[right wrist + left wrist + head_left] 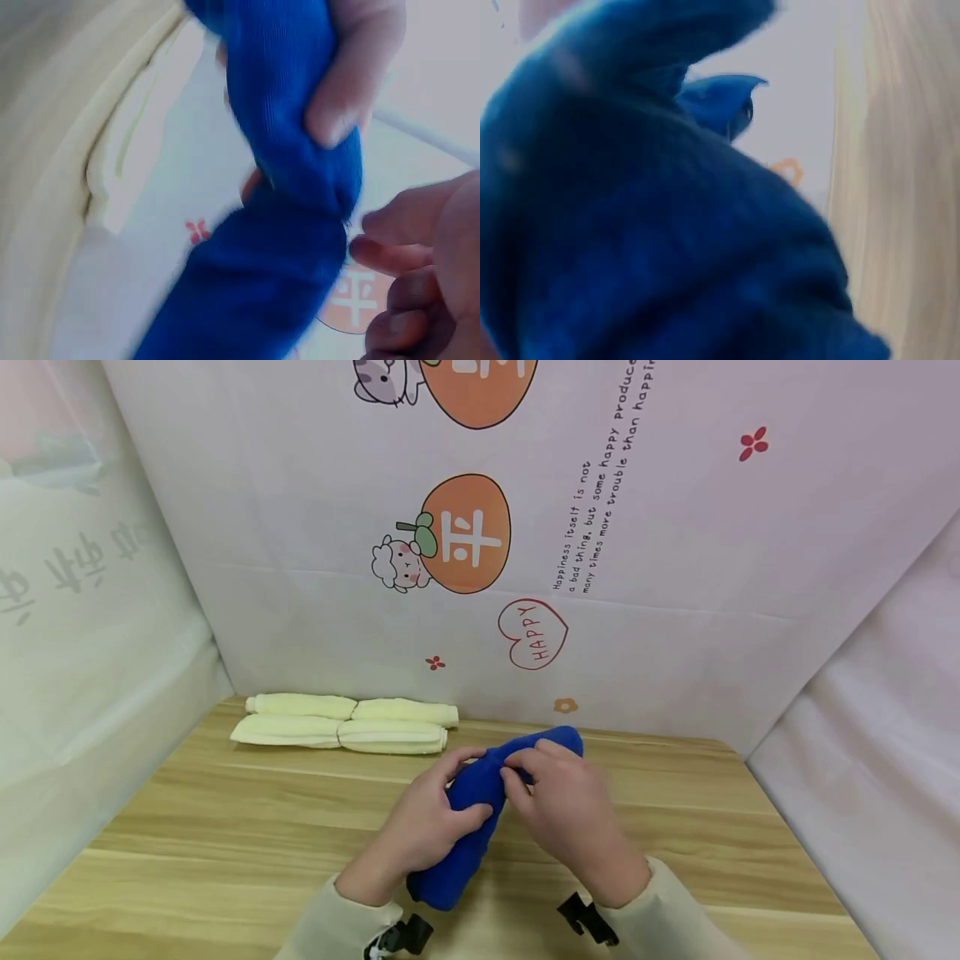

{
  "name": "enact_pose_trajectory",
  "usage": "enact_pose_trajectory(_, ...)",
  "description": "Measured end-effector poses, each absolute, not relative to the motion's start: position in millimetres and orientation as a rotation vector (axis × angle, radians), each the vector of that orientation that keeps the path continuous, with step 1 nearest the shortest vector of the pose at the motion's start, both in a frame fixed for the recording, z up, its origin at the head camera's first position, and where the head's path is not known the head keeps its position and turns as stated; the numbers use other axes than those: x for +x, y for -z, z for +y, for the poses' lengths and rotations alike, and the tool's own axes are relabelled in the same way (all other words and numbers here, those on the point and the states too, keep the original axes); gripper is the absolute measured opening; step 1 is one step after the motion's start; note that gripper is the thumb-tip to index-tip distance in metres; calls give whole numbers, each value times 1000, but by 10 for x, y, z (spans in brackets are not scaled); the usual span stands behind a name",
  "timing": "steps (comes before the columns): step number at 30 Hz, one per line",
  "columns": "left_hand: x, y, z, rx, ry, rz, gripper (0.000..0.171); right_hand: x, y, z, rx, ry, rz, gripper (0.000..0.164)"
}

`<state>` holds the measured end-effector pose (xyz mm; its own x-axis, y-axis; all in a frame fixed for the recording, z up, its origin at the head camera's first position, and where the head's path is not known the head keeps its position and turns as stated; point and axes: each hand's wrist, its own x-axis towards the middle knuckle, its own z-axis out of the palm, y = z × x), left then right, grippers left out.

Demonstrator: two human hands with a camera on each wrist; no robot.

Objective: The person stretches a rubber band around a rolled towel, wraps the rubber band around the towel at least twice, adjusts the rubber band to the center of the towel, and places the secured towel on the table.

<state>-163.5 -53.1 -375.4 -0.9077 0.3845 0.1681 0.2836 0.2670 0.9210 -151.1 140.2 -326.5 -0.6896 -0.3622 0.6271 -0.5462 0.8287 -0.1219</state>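
Note:
A blue rolled towel runs slantwise over the tabletop, drawn in to a narrow waist and bent there. My left hand grips its nearer half, thumb on top and fingers round the far side. At the waist, the curled thumb and forefinger of my right hand pinch at the towel's edge. The right wrist view shows those fingertips close beside the crease of the blue towel; any thin tie there is too small to make out. Blurred blue cloth fills much of the left wrist view.
Two pale yellow rolled towels, a rear one and a front one, lie side by side at the back left, each bound round its middle. The wooden table meets a printed white backdrop; white sheets hang at both sides.

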Motion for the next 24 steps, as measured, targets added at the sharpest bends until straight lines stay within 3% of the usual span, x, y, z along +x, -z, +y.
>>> enact_pose_trajectory(12,-1544,3724,-422,649,-1704,2643,53,-1506,3141,1232,251,-1242,-2794,8)
enact_pose_trajectory(21,-1550,3672,-459,655,-1742,2594,53,-1529,3167,1362,625,-1124,-2764,10)
enact_pose_trajectory(24,-1571,3661,-502,664,-1833,2442,53,-1566,3172,1496,735,-876,-2713,26)
